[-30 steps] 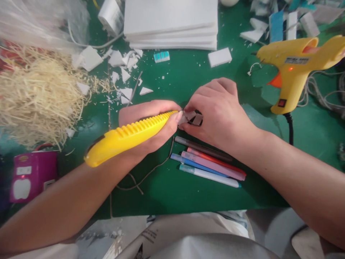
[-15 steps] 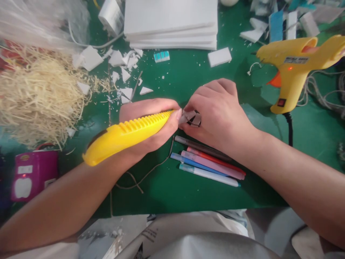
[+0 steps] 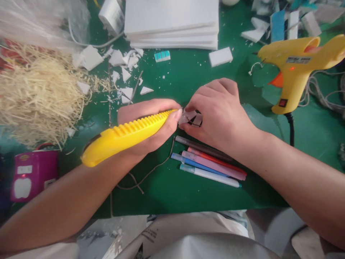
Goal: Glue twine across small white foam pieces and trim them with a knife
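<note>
My left hand (image 3: 147, 124) is wrapped round a yellow utility knife (image 3: 124, 136), whose tip points right at a small grey-brown piece (image 3: 191, 117). My right hand (image 3: 221, 113) curls over that piece, pinching it against the green mat (image 3: 175, 187) with its fingertips. The knife's blade is hidden between the two hands. Several coloured pens (image 3: 208, 163) lie just below my right hand. A thin dark string (image 3: 151, 171) trails under my left wrist.
A yellow hot glue gun (image 3: 293, 68) stands at the right, its cable running down. White foam boards (image 3: 171, 23) are stacked at the top, with foam scraps (image 3: 124, 68) beside them. Straw-like shreds (image 3: 37, 93) are heaped at the left, above a magenta box (image 3: 32, 174).
Almost nothing has changed. The knife's rear end has dipped slightly lower and to the left while both hands stay on the small piece.
</note>
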A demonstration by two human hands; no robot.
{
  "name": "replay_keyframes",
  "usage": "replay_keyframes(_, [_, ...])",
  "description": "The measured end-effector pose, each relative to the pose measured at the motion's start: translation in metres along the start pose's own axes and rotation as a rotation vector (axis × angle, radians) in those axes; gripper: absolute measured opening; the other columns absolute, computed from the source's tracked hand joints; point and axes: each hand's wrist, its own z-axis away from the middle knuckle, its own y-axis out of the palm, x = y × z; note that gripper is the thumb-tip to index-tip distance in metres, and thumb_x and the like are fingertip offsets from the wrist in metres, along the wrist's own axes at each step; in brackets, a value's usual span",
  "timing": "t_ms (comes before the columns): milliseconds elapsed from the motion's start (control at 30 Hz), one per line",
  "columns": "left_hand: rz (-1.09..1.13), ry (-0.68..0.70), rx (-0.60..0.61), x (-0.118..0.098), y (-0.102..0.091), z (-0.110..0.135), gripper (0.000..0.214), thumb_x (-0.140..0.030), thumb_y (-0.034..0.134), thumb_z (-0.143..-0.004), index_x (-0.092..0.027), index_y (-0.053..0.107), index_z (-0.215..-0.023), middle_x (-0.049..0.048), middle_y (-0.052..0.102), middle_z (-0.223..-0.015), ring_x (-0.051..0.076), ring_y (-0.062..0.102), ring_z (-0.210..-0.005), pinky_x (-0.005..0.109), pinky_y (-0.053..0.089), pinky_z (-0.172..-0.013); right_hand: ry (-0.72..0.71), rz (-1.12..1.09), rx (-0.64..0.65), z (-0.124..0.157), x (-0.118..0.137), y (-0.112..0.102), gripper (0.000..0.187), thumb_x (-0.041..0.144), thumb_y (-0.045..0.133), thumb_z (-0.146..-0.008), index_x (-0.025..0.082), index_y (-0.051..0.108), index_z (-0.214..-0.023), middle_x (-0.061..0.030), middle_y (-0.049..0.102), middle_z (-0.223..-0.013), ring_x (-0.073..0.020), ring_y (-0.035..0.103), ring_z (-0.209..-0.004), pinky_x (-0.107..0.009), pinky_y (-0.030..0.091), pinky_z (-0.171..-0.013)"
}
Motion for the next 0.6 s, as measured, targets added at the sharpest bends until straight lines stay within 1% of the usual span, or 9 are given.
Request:
replay_keyframes(133, [0.008, 0.022, -0.01, -0.0017, 0.0012, -0.0011, 0.016, -0.035, 0.07, -0.104, -0.031, 0.085, -0.103, -0.0052, 0.087, -0.092, 0.017, 0.083, -0.077, 0.027, 0.071, -0.08, -0.002, 0.011, 0.006, -0.0007, 0.0004, 0.0, 0.01, 0.031, 0.068, -0.094, 0.023, 0.072, -0.09, -0.0102, 0.077, -0.095, -0.0358, 0.071, -0.109, -0.061, 0.05, -0.11])
replay_keyframes(300, [-0.01, 0.042, 0.009, -0.0031, 0.0003, -0.0021, 0.016, -0.036, 0.068, -0.104, -0.031, 0.084, -0.102, -0.0063, 0.087, -0.094, 0.016, 0.083, -0.076, 0.025, 0.07, -0.078, 0.018, 0.012, 0.015, -0.0021, 0.0034, -0.0005, 0.011, 0.032, 0.067, -0.094, 0.023, 0.071, -0.09, -0.0103, 0.076, -0.093, -0.0358, 0.07, -0.109, -0.061, 0.049, -0.11])
replay_keyframes(500, [-0.031, 0.157, -0.03, -0.0031, 0.0002, -0.0068, 0.014, -0.03, 0.069, -0.102, -0.028, 0.081, -0.096, -0.0049, 0.088, -0.093, 0.016, 0.084, -0.08, 0.025, 0.069, -0.076, 0.026, 0.019, 0.016, -0.0017, 0.0053, -0.0015, 0.011, 0.031, 0.066, -0.094, 0.022, 0.071, -0.089, -0.011, 0.076, -0.092, -0.0371, 0.07, -0.109, -0.062, 0.05, -0.109])
replay_keyframes(600, [-0.05, 0.164, -0.019, -0.0019, 0.0006, -0.0071, 0.014, -0.03, 0.068, -0.102, -0.03, 0.081, -0.096, -0.006, 0.089, -0.094, 0.017, 0.085, -0.08, 0.026, 0.07, -0.076, 0.022, 0.003, 0.006, -0.0014, 0.004, -0.0008, 0.011, 0.031, 0.066, -0.094, 0.022, 0.07, -0.089, -0.0111, 0.077, -0.094, -0.0369, 0.07, -0.108, -0.063, 0.049, -0.109])
